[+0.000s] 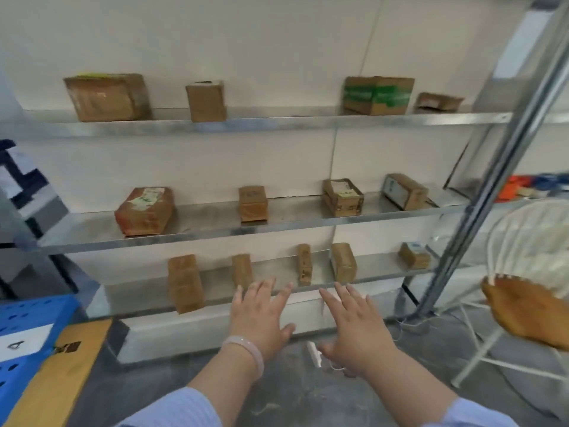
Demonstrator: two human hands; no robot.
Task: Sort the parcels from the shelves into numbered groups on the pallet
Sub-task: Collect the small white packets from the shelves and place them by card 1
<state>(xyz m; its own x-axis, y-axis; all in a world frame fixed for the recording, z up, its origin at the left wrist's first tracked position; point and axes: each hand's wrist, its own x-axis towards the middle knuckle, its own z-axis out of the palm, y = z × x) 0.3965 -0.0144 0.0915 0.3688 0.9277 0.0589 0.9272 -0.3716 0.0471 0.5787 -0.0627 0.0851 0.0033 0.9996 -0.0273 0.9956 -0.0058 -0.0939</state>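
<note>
Parcels stand spaced along three metal shelves, five brown ones on the lowest tier. The blue pallet with its "4" label lies low at the left. The likeliest slip from here is a toppled box. The thin parcel and its neighbour stand upright on narrow ends near the shelf lip, so a brushing finger could knock either to the floor. A wrong group is the second risk, since the markings on these low boxes are too blurred to read. Both hands reach toward that lowest shelf. The left hand, a pale bracelet at its wrist, has a released grip, fingers straight and spread, holding nothing. The right hand is likewise splayed and empty. Whether the left fingertips already touch a parcel cannot be told.
</note>
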